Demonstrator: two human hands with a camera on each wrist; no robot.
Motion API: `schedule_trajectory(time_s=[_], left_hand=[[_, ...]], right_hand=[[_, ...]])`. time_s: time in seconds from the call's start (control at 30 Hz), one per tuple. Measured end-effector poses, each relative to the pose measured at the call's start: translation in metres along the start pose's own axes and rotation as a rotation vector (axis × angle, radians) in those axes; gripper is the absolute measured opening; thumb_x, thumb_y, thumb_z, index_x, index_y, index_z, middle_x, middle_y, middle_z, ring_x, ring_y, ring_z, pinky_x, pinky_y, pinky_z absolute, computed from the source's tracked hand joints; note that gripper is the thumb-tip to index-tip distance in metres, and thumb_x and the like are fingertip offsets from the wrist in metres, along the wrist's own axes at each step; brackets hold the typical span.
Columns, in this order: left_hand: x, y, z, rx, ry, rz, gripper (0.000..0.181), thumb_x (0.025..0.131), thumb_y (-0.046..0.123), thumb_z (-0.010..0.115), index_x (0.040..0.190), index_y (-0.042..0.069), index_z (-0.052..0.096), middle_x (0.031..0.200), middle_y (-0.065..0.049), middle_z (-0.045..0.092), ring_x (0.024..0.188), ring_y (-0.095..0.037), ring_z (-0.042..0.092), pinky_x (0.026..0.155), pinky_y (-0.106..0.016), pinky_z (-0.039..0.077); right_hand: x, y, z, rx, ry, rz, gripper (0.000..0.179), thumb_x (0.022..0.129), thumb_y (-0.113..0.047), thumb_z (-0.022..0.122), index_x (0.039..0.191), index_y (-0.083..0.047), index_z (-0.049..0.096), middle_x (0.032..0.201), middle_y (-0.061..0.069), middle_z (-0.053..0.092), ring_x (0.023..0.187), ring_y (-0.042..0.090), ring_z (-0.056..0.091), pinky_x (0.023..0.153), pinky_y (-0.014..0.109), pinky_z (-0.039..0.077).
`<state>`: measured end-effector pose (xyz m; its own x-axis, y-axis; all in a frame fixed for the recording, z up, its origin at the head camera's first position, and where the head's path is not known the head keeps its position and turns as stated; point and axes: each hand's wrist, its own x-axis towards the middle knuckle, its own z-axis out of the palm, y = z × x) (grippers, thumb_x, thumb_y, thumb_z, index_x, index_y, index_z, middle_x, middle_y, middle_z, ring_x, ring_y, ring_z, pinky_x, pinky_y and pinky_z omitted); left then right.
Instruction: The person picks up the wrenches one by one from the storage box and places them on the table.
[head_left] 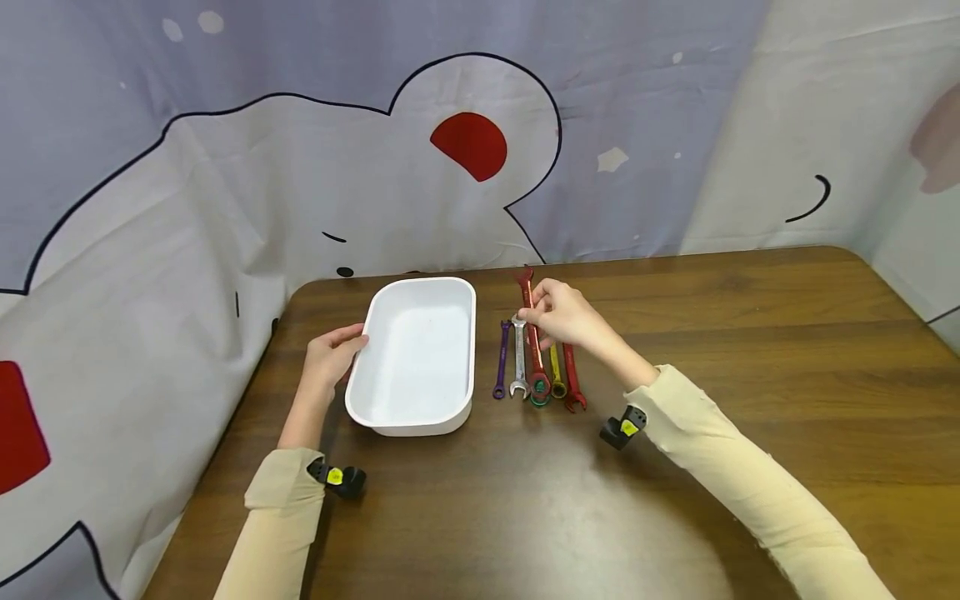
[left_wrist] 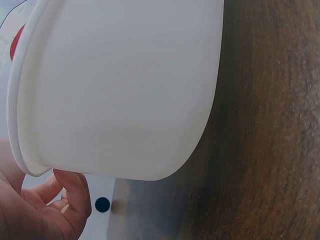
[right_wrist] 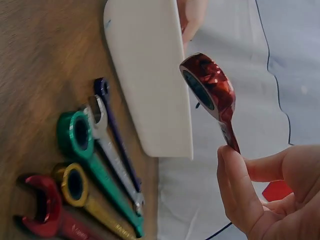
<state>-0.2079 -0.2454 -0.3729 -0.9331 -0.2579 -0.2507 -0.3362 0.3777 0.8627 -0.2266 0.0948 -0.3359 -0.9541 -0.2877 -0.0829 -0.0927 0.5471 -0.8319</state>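
My right hand (head_left: 566,317) pinches a red ratchet wrench (head_left: 536,354) by its shaft, between thumb and fingers. In the right wrist view its ring end stands above the table, apart from the other wrenches. Below lie a purple wrench (head_left: 502,358), a silver wrench (head_left: 519,358), a green wrench (right_wrist: 102,172), a yellow wrench (head_left: 555,362) and a second red wrench (head_left: 572,375), side by side. On the left, my left hand (head_left: 330,360) grips the rim of a white rectangular tray (head_left: 467,387) with thumb and fingers. Nothing lies inside the tray.
The brown wooden table (head_left: 480,517) carries the tray and wrenches near its far edge. Behind it hangs a printed curtain (head_left: 360,183) with cartoon shapes. Each sleeve has a small black wrist camera (head_left: 622,427) strapped on.
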Motion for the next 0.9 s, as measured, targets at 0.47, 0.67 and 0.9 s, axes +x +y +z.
schedule_trajectory(time_s=[0.47,0.67,0.9], left_hand=[[-0.002,-0.001,-0.002,-0.005,-0.02,-0.006,0.045,0.095,0.029,0.058,0.137,0.012,0.054,0.118,-0.008,0.061,0.07,0.0,0.057,0.06,-0.02,0.049],[-0.001,0.0,-0.002,-0.01,-0.021,0.001,0.046,0.096,0.031,0.058,0.138,0.012,0.053,0.131,-0.015,0.056,0.075,0.0,0.058,0.064,-0.02,0.05],[0.0,-0.002,-0.003,-0.016,-0.014,-0.015,0.047,0.096,0.032,0.057,0.139,0.013,0.053,0.134,-0.014,0.055,0.079,-0.001,0.057,0.064,-0.018,0.049]], right_hand=[[-0.001,0.029,-0.014,-0.039,-0.01,0.082,0.032,0.095,-0.017,0.058,0.114,0.006,0.048,0.084,0.009,0.057,0.051,0.012,0.062,0.067,0.043,0.058],[-0.001,0.044,-0.02,-0.037,-0.01,0.108,0.03,0.096,-0.016,0.057,0.112,0.007,0.046,0.082,0.008,0.055,0.052,0.011,0.062,0.066,0.04,0.058],[-0.004,0.06,-0.025,-0.052,-0.007,0.149,0.029,0.096,-0.017,0.056,0.109,0.007,0.045,0.085,0.01,0.053,0.053,0.01,0.06,0.064,0.037,0.058]])
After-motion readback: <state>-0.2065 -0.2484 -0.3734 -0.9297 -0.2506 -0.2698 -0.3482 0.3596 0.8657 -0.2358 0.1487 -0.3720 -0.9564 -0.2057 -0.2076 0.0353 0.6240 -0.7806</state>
